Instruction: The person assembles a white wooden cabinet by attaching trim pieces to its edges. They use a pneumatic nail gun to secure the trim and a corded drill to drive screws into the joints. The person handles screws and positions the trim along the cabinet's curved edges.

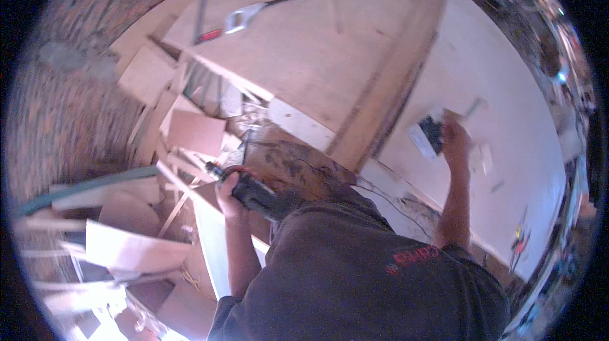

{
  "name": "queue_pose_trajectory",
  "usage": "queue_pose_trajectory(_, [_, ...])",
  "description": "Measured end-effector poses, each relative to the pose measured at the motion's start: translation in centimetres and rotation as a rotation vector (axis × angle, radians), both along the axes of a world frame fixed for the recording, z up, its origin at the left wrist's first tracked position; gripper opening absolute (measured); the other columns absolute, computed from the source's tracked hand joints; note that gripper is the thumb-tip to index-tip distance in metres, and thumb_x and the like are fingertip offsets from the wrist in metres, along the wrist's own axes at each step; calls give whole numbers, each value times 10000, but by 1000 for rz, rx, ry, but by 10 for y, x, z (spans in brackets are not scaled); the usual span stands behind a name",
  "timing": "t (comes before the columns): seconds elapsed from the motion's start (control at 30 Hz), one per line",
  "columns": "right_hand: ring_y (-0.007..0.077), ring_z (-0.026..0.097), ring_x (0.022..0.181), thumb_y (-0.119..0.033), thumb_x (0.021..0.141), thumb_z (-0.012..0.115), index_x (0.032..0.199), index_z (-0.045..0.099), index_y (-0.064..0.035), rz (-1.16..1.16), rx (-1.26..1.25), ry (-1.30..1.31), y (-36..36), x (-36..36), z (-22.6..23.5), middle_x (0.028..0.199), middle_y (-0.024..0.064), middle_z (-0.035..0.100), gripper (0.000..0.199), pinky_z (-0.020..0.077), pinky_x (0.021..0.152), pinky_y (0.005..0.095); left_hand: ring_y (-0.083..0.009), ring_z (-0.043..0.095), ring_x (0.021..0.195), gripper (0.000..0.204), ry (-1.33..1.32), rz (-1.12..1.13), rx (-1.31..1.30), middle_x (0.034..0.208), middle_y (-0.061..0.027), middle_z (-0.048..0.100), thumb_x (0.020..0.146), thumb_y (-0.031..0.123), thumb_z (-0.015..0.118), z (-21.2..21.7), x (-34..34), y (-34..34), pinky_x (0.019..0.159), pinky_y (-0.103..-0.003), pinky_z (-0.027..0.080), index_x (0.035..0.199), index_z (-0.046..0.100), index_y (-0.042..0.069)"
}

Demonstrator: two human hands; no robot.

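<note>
My left hand (pixel 229 197) is wrapped round a black handheld power tool (pixel 259 199), drill-like in shape, held close to my body. Its narrow nose points up and left; the far end meets my dark shirt. Over the pale board (pixel 501 81) on the right, my right hand (pixel 455 139) is at the edge of a small box (pixel 422 140), white on one side and dark on the other. Motion blurs those fingers, so their grip on the box cannot be made out. A pale greenish strip (pixel 474 108) lies just beyond the hand.
A handsaw (pixel 236 20) lies on the large plywood sheet (pixel 285 55) at the back. Between the sheets runs a brown plank (pixel 393 81). Wood offcuts (pixel 193 135) are heaped to the left beside a brick wall (pixel 63 100). Screwdriver-like tools (pixel 519 239) lie at the lower right.
</note>
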State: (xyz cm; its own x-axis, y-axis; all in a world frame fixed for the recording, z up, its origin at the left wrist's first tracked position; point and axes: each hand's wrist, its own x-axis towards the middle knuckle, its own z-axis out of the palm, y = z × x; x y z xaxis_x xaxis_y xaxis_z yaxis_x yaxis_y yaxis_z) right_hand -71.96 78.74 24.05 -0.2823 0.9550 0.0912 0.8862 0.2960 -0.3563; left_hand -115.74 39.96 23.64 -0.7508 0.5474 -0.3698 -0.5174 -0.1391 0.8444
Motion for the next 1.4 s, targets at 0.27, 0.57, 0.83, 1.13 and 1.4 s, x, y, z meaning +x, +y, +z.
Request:
queue_pose_trajectory(0.27, [132, 662, 900, -85, 959, 699, 1093, 726, -24, 366, -555, 507, -30, -102, 17, 978, 30, 725, 149, 565, 829, 317, -267, 716, 821, 394, 31, -365, -5, 939, -188, 728, 773, 179, 788, 13, 7, 36, 762, -392, 596, 1073, 666, -45])
queue_pose_trajectory(0.57, [165, 699, 878, -140, 969, 708, 1074, 734, -24, 675, -789, 658, -156, -266, 17, 925, 90, 757, 159, 560, 826, 354, -253, 709, 853, 406, 67, -709, 45, 954, -162, 723, 705, 125, 789, 54, 36, 83, 799, -383, 575, 1060, 677, -36])
queue_pose_trajectory(0.83, [257, 725, 842, -226, 932, 723, 1025, 751, -39, 799, -899, 768, -177, -306, -4, 903, 127, 766, 210, 570, 805, 408, -271, 719, 800, 389, 29, -481, 127, 926, -161, 716, 716, 146, 780, 42, 30, 49, 738, -380, 593, 1030, 693, -68])
queue_pose_trajectory(1.13, [308, 693, 996, -259, 864, 729, 1413, 596, -148, 1230, -758, 322, -217, -329, 3, 1071, 134, 729, 575, 540, 888, 439, -325, 716, 760, 489, -172, 37, 287, 966, -171, 736, 882, 450, 665, -13, -37, -18, 707, -434, 609, 1007, 705, -22])
queue_pose_trajectory(1.4, [408, 662, 1201, -192, 795, 750, 1576, 421, -246, 1262, -746, 351, -290, -389, 48, 1259, 188, 708, 850, 507, 1036, 492, -302, 704, 742, 382, -388, 479, 368, 817, -133, 723, 938, 439, 620, -17, -93, -72, 740, -465, 596, 896, 681, 65])
